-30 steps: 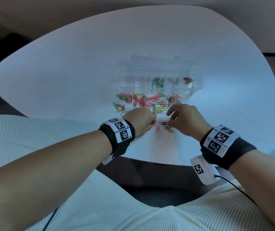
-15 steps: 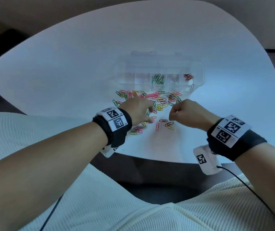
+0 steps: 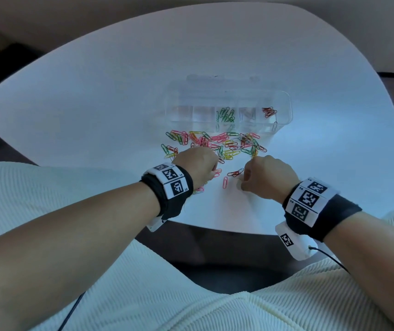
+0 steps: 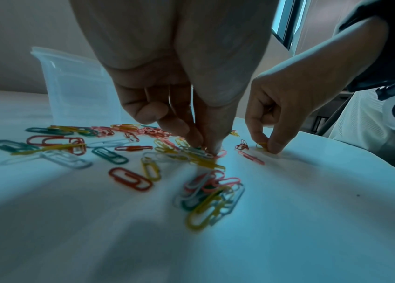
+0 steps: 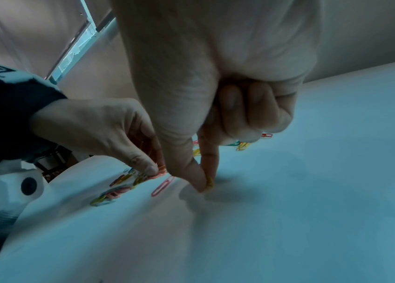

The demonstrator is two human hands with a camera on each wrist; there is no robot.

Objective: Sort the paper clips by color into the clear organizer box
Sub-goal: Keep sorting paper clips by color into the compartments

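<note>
The clear organizer box (image 3: 229, 101) stands on the white table (image 3: 95, 96), with green clips (image 3: 226, 114) in a middle compartment and red clips (image 3: 269, 112) at its right end. A mixed pile of paper clips (image 3: 215, 144) lies in front of it. My left hand (image 3: 215, 169) is at the pile's near edge, thumb and fingers (image 4: 207, 151) pinching pink clips (image 5: 160, 170) against the table. My right hand (image 3: 242, 183) pinches a yellow clip (image 5: 209, 181) flat on the table between thumb and forefinger (image 4: 267, 147).
A single pink clip (image 3: 225, 182) and a few red ones (image 3: 235, 173) lie between my hands. A small mixed cluster (image 4: 212, 195) sits under my left wrist. The table's curved front edge (image 3: 215, 226) is close behind my wrists.
My right hand has come down toward me onto the yellow clip. My left hand reached into the pile's edge, and a small cluster now lies behind it.
</note>
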